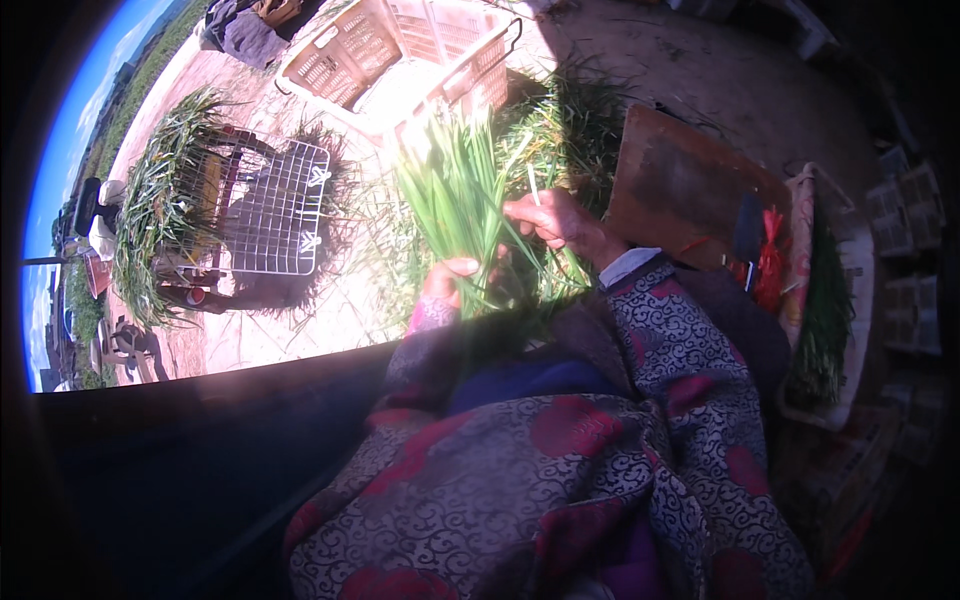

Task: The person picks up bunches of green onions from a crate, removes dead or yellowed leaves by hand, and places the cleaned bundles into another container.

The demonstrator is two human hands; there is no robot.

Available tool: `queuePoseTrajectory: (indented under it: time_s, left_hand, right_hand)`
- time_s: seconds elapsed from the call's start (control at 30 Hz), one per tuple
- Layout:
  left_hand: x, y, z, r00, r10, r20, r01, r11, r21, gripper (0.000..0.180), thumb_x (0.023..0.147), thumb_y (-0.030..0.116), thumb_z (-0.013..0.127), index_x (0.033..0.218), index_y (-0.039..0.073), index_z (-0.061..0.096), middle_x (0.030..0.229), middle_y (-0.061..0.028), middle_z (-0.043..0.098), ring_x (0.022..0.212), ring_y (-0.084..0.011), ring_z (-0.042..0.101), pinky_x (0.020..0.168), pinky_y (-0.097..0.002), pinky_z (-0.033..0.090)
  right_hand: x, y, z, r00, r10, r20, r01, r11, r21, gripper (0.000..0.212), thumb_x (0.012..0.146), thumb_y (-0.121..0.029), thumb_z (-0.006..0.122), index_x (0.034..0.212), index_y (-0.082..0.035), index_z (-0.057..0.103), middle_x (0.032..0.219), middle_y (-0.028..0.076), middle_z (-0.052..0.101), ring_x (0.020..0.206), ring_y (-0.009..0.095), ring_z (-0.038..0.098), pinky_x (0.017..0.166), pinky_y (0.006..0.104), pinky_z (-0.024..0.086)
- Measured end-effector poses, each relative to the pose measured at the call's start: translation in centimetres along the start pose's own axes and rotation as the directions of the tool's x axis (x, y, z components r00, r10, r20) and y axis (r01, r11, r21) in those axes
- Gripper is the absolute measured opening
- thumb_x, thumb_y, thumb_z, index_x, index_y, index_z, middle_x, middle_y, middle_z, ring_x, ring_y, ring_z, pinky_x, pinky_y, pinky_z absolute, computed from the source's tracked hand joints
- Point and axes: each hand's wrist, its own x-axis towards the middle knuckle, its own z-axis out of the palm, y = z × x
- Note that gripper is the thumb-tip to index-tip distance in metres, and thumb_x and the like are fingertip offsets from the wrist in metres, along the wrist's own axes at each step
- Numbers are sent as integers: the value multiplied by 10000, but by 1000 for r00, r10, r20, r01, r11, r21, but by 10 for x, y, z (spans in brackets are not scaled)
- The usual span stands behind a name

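Outdoors, bright sun falls on a bare dirt ground [300, 330] strewn with loose green blades, while the near side lies in deep shadow. The person sits low, in a patterned jacket of dark red and grey swirls, with both forearms reaching forward from the lower edge.

The left hand [447, 280] is closed around the lower part of a bunch of long green leaves [455, 190], which fans upward and away from the body. The right hand [555, 218] is up at the right side of the same bunch, fingers pinched on a few blades and a pale stalk. The two hands are near each other, with the bunch between them.

Beyond the bunch, toward the far edge of the ground, a pale plastic crate [400, 50] lies tilted with its open side showing. To the left stands a white wire rack [280, 210], and a long heap of cut greens [160, 200] lies draped just beside it. To the right a brown board [680, 185] lies flat, and past it a sack [825, 310] holds more dark greens next to something red [768, 265] that I cannot make out.
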Motion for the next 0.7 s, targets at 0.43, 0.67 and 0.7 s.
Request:
queuePoseTrajectory:
  time_s: [0.43, 0.67, 0.7]
  left_hand:
    - [-17, 5, 10, 967, 171, -188, -148, 980, 133, 655, 647, 149, 662, 1229, -117, 523, 1057, -218, 659, 768, -306, 676, 673, -346, 602]
    - [-7, -27, -20, 998, -21, 52, 28, 990, -136, 474, 706, 177, 650, 1100, -63, 540, 935, -137, 609, 859, -281, 650, 782, -395, 590]
    - [-14, -24, -30, 1000, -26, -4, 25, 987, -156, 411, 715, 161, 644, 1058, -40, 537, 892, -115, 576, 818, -274, 630, 744, -389, 579]
  right_hand:
    - [19, 16, -41, 883, -150, -445, 360, 824, 437, 268, 849, -320, 701, 900, -82, 591, 682, -19, 552, 480, 36, 436, 389, 196, 285]
    - [31, 44, -52, 969, -152, -196, 207, 931, 300, 131, 879, -201, 656, 864, -74, 629, 650, -39, 548, 467, 27, 435, 375, 193, 282]
    - [27, 31, -48, 945, -163, -283, 255, 909, 330, 127, 875, -199, 658, 847, -79, 631, 659, -34, 564, 475, 30, 444, 385, 194, 294]
